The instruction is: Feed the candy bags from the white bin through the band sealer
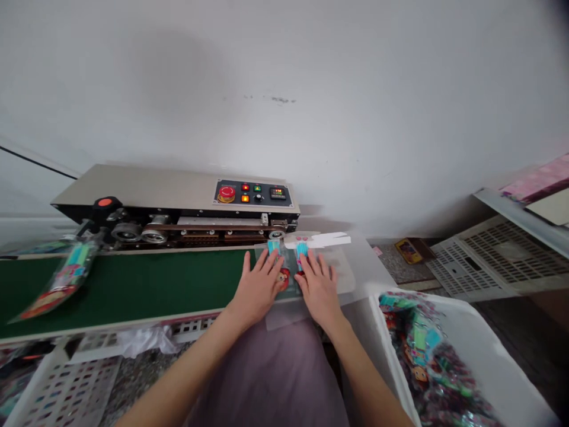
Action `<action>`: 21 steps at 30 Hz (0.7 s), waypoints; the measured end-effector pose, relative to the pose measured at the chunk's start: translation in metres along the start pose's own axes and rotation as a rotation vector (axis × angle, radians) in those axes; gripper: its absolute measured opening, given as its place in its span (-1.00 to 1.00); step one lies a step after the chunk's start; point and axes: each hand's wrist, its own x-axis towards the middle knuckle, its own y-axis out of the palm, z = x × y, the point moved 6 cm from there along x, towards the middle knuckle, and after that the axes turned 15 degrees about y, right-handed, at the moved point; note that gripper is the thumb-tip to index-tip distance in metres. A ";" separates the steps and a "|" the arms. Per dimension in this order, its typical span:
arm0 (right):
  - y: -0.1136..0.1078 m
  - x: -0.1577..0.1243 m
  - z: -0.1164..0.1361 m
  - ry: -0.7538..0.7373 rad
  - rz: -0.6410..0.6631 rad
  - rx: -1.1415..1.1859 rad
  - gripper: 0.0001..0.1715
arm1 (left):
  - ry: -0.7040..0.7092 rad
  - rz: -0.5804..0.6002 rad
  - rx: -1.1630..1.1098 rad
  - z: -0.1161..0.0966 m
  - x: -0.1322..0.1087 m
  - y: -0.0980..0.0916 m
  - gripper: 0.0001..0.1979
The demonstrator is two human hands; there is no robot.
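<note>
My left hand [259,281] and my right hand [317,284] lie flat, fingers stretched out, on a clear plastic packet [288,261] with turquoise and red printed contents. The packet rests at the right end of a green conveyor belt [133,287], just in front of the intake of a band sealing machine [178,204]. A second sealed packet [62,279] lies farther left on the belt, at its far left end.
A white bin [484,356] full of colourful packets stands at my lower right. White perforated crates sit at lower left [62,385] and at right [489,255] under a metal shelf. The sealer's control panel [253,193] shows lit buttons. A white wall rises behind.
</note>
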 end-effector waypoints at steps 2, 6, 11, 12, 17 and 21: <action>-0.001 -0.001 0.002 0.025 0.000 -0.007 -0.37 | -0.075 -0.017 0.044 0.006 -0.015 -0.010 -0.49; 0.000 -0.003 0.010 0.013 0.006 -0.009 -0.37 | -0.063 -0.143 0.114 -0.021 -0.056 -0.029 -0.52; 0.002 -0.006 0.031 -0.048 -0.011 0.015 -0.37 | 0.241 -0.263 0.116 -0.088 -0.112 -0.026 -0.56; 0.002 -0.006 0.036 -0.052 -0.013 0.022 -0.37 | 0.265 -0.270 0.115 -0.095 -0.119 -0.023 -0.56; 0.005 -0.010 0.067 -0.060 0.018 0.065 -0.37 | 0.218 -0.289 0.071 -0.097 -0.126 -0.016 -0.55; 0.001 -0.013 0.103 -0.091 0.060 0.167 -0.35 | 0.175 -0.385 0.018 -0.092 -0.130 -0.021 -0.60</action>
